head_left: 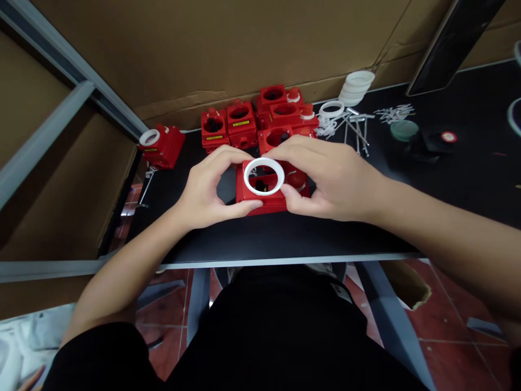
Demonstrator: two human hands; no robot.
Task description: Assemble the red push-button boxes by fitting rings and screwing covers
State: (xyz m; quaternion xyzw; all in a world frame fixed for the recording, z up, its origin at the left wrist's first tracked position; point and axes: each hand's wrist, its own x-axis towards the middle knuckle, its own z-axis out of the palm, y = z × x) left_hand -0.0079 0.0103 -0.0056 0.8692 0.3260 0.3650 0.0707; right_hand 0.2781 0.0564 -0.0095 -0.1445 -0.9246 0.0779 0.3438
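Right in front of me on the black table is a red box (266,204) with a round opening and a red knob on its right. Over the opening lies a white ring (247,177); whether it is seated or just above the box I cannot tell. My left hand (207,190) grips the box from the left, thumb along the front edge and fingertips at the back. With thumb and index finger, my right hand (325,176) holds the ring at its right rim, above the knob.
Behind stand several red boxes (243,136). Another red box with a white ring (169,144) is at the left corner. To the back right are stacked white rings (353,92), a loose ring (331,109), metal rods (358,133), small white pieces (394,113) and a glass disc (404,130).
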